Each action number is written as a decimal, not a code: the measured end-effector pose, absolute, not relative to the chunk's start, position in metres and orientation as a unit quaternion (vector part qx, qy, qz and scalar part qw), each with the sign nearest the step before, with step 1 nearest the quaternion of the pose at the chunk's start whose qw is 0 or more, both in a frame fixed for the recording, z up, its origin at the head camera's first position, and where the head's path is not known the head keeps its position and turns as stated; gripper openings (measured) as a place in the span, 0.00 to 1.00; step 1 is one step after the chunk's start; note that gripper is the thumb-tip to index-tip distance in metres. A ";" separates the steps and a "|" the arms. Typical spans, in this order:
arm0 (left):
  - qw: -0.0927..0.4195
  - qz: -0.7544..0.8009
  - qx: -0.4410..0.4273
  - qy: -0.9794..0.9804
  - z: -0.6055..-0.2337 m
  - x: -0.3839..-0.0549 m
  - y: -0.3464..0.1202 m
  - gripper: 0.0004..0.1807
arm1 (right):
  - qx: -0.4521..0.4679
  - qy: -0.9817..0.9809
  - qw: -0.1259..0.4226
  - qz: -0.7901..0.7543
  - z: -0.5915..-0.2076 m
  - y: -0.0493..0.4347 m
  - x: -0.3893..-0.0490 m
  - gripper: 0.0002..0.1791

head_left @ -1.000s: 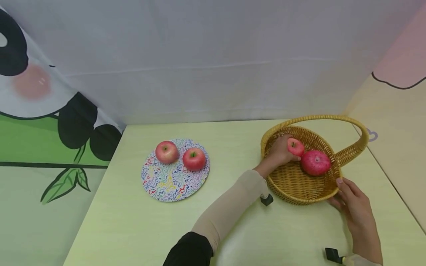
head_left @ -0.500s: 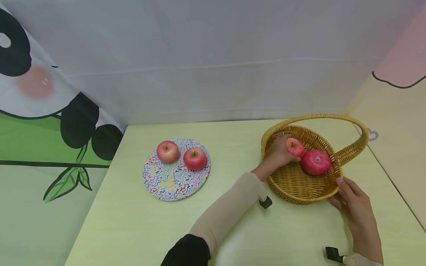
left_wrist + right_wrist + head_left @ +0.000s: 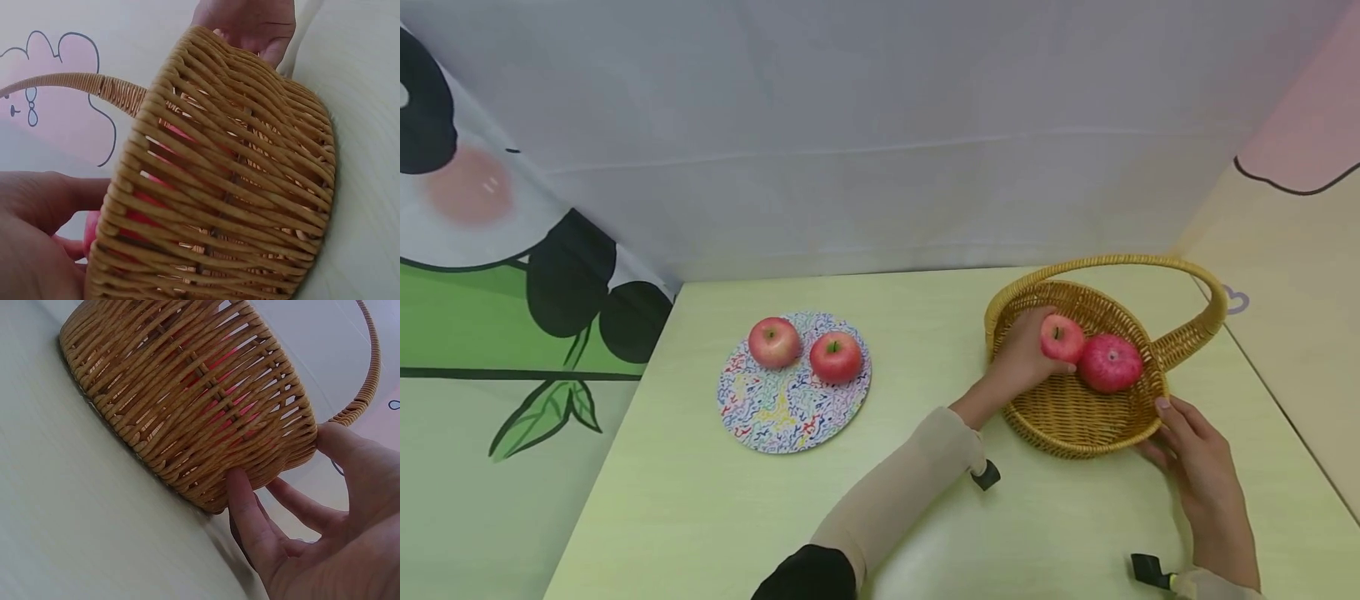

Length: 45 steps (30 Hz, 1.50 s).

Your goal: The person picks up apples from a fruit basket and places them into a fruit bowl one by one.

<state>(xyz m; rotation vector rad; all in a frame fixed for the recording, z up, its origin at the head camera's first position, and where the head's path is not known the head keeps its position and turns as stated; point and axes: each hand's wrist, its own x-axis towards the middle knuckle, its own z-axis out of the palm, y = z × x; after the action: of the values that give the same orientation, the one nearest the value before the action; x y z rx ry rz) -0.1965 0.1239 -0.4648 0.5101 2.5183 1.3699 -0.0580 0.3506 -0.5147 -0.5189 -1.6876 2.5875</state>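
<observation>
My left hand (image 3: 1027, 350) reaches over the near left rim of a wicker basket (image 3: 1078, 425) and grips a small red apple (image 3: 1062, 337), thumb at its near side. Beside that apple, inside the basket, lies a larger deep-pink round fruit (image 3: 1110, 363) with a pale star-shaped spot, looking like a pomegranate. My right hand (image 3: 1202, 462) holds the basket's near right side, thumb on the rim and fingers against the outer wall, as the right wrist view shows. From the left wrist view, the woven wall (image 3: 219, 169) hides most of the fruit.
Two red apples, one paler (image 3: 774, 342) and one deeper red (image 3: 836, 357), sit on a round, colourfully patterned plate (image 3: 767, 421) at the left of the pale table (image 3: 700, 517). The basket's tall handle (image 3: 1191, 337) arches over its far side. A white backdrop (image 3: 880, 208) stands behind the table.
My left forearm has drawn back slightly toward the near left, and the apple in that hand has shifted a little the same way, showing more of its surface. My right hand keeps its hold.
</observation>
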 end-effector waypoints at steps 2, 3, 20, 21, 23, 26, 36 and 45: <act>0.110 0.473 0.188 0.854 -0.465 -0.194 0.120 0.49 | -0.164 -0.539 0.004 0.826 -0.515 0.350 -0.057 0.11; 0.109 0.471 0.196 0.853 -0.465 -0.193 0.119 0.49 | -0.164 -0.539 0.004 0.826 -0.515 0.350 -0.057 0.11; 0.150 0.450 0.361 0.803 -0.452 -0.183 0.085 0.49 | -0.180 -0.545 -0.001 0.819 -0.515 0.350 -0.057 0.11; 0.153 0.449 0.366 0.801 -0.451 -0.182 0.083 0.49 | -0.181 -0.548 -0.002 0.816 -0.515 0.350 -0.056 0.11; 0.160 0.450 0.372 0.796 -0.449 -0.180 0.078 0.49 | -0.180 -0.550 -0.003 0.815 -0.515 0.350 -0.057 0.11; 0.164 0.456 0.383 0.786 -0.446 -0.177 0.071 0.49 | -0.178 -0.552 -0.002 0.815 -0.515 0.349 -0.058 0.11; 0.192 0.458 0.378 0.781 -0.432 -0.168 0.031 0.47 | -0.172 -0.546 -0.002 0.820 -0.516 0.351 -0.057 0.11; 0.192 0.482 0.373 0.769 -0.434 -0.168 0.000 0.48 | -0.160 -0.548 0.003 0.821 -0.516 0.351 -0.059 0.12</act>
<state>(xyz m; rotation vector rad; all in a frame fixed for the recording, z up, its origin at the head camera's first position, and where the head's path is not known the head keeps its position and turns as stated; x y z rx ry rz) -0.1682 -0.0001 -0.4342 1.0477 2.1593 1.3517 -0.0588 0.3509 -0.5163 -0.5016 -1.7174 2.5750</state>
